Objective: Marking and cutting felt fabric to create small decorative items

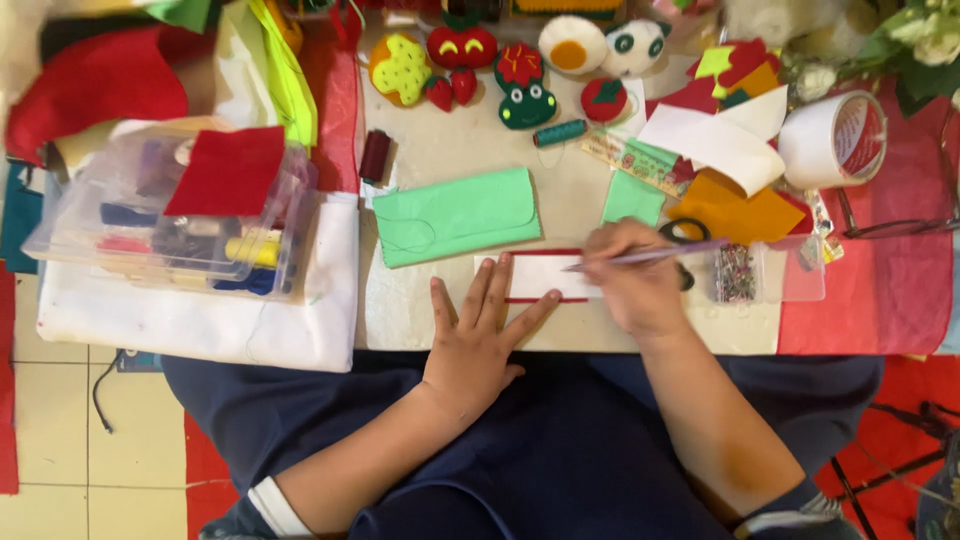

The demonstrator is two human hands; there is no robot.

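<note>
Right hand (632, 285): closed in a writing grip around thin lilac pen (650, 256), tip down on white rectangular paper template (540, 275).
Left hand (480, 335): open, flat, 5 fingers spread, gripping nothing; fingertips pressing the template's lower left part.
Template place: flat on red felt strip (530, 299), which shows only as thin edges above and below it; both on pale tabletop (450, 150).
Handling, as a judgement: paper light, thin, prone to sliding; felt soft, limp, grippy. Best held by flat pressure near the edge being traced, not pinched.
Above template: green felt pouch (457, 214).
Right of template: black-handled scissors (685, 235), clear box of pins (737, 272), roll of white tape (835, 140).
Left of template: clear plastic storage box (180, 220).
</note>
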